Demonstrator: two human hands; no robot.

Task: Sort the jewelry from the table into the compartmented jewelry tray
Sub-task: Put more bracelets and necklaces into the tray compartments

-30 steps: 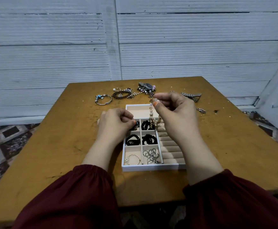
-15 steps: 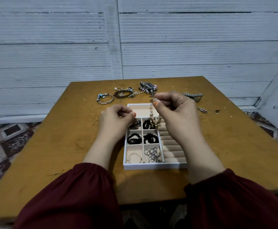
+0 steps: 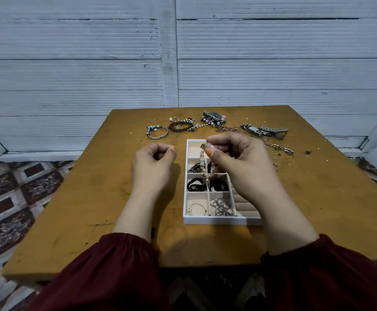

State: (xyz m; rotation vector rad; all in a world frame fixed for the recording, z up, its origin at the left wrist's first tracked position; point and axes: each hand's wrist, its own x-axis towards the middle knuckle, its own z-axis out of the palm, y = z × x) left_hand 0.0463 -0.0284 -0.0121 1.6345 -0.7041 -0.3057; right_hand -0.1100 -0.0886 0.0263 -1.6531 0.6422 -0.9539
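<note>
A pale beaded strand [image 3: 202, 157] hangs from the right hand [image 3: 239, 160], pinched at its top end between thumb and fingertips. It dangles over the far-left part of the white compartmented tray [image 3: 216, 220], its lower end down among the middle compartments; whether it touches anything there is unclear.

The tray's near compartments hold a pearl bracelet [image 3: 196, 208] and a cluster of metal rings [image 3: 222, 206], with black hair ties [image 3: 196, 185] in the row beyond.

The left hand [image 3: 153, 167] is held just left of the tray, apart from the right, fingers curled in with nothing visible in them.

Loose pieces lie along the far side of the tabletop [image 3: 93, 198]: a charm bangle [image 3: 157, 132], a dark braided bracelet [image 3: 180, 126], a watch [image 3: 214, 115], a metal watch band [image 3: 263, 130] and a chain [image 3: 277, 147].
</note>
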